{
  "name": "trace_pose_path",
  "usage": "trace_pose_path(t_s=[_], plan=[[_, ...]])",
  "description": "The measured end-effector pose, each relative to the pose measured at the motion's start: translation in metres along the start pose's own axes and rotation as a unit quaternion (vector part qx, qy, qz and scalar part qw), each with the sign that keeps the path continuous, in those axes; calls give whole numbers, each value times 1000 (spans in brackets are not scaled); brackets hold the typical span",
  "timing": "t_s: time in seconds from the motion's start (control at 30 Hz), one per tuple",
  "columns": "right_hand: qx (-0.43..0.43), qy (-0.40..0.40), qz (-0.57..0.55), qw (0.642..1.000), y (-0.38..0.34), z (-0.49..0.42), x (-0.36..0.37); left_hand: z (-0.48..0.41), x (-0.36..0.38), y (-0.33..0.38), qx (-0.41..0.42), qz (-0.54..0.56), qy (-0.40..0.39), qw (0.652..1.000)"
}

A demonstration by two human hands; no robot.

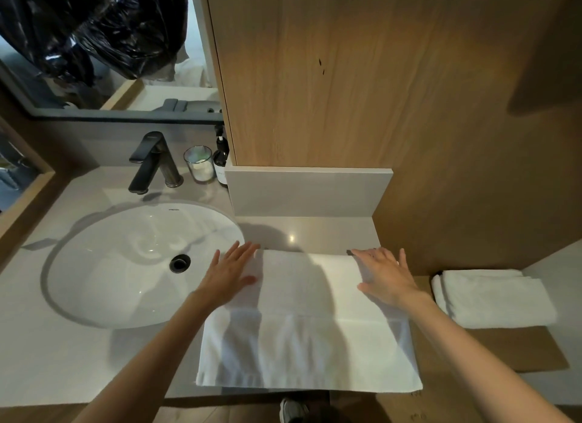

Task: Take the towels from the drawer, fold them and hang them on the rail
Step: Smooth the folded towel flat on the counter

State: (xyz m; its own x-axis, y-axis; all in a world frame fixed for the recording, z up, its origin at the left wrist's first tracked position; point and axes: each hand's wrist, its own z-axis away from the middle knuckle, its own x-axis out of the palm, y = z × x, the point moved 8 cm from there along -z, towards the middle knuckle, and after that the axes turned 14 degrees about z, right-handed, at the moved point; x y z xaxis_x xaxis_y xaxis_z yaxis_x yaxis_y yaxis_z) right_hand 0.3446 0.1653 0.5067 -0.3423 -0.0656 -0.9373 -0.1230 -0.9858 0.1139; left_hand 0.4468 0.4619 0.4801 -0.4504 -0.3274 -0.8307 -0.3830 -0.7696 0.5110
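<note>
The counter carries a white towel spread flat beside the sink. The left hand and right hand press its far corners, fingers straight and spread. A folded towel lies to the right.

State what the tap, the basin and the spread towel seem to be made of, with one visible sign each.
Tap: probably metal, dark matt finish; faint dull sheen. Basin: likely glazed ceramic, white and glossy; sharp light reflections. Spread towel: soft white cloth, perhaps cotton; it lies limp, with a hem band.
</note>
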Motion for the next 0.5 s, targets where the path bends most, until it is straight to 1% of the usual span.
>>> trace_pose_path(t_s=[0.07,0.17,0.23,0.3,0.4,0.43,0.5], plan=[[-7,-35,3,999,-4,-13,-6,-15,-7,4,2,3,-46,999],[-5,-74,19,997,-4,-24,-8,-32,-16,7,1,-25,-74,997],[-14,-74,28,997,-2,-27,-12,-37,-21,12,-3,-68,-87,994],[-31,-55,43,997,-2,-27,-17,-41,-28,14,0,-110,-86,990],[-37,-8,42,998,-2,-23,-34,-42,-42,14,1,-111,-59,992],[-32,13,38,999,0,-22,-42,-42,-48,16,5,-103,-37,994],[-24,64,39,997,3,-18,-58,-39,-66,27,29,-91,33,995]])
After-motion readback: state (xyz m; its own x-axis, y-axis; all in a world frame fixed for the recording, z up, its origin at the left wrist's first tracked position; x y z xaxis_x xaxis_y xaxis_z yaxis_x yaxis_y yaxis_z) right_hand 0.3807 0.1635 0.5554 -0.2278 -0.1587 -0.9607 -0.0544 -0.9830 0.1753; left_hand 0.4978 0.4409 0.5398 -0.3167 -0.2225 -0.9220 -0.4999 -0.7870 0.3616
